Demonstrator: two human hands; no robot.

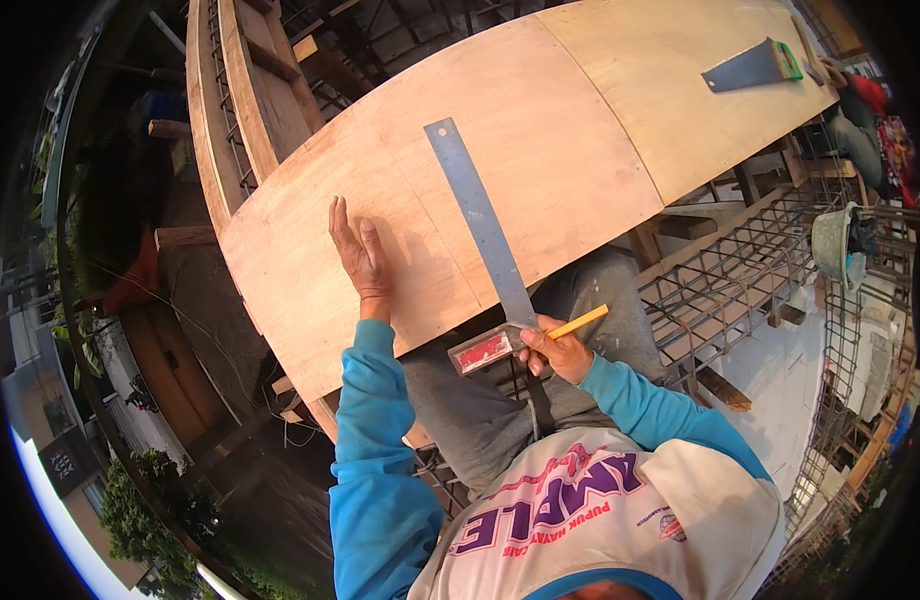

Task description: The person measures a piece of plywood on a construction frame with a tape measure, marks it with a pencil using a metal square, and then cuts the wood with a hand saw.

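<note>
A try square point(480, 215) lies with its long metal blade across a plywood sheet point(560, 130), pointing away from me. Its stock, marked with a red patch, sits at the near edge of the wood, over my lap. My right hand point(558, 352) is closed around the square at the stock, and a yellow pencil point(583, 321) sticks out from the same fingers to the right. Left of the blade, my left hand point(363, 262) is over the plywood with fingers stretched and thumb apart, holding nothing. Whether it touches the surface I cannot tell. A faint line runs across the wood between hand and blade.
A handsaw point(745, 70) with a green-edged handle rests at the sheet's far right, near a person point(865, 110) in red. Rebar cages point(740, 260) and a grey bucket point(833, 245) are at the right. Timber formwork point(250, 90) stands at the far left.
</note>
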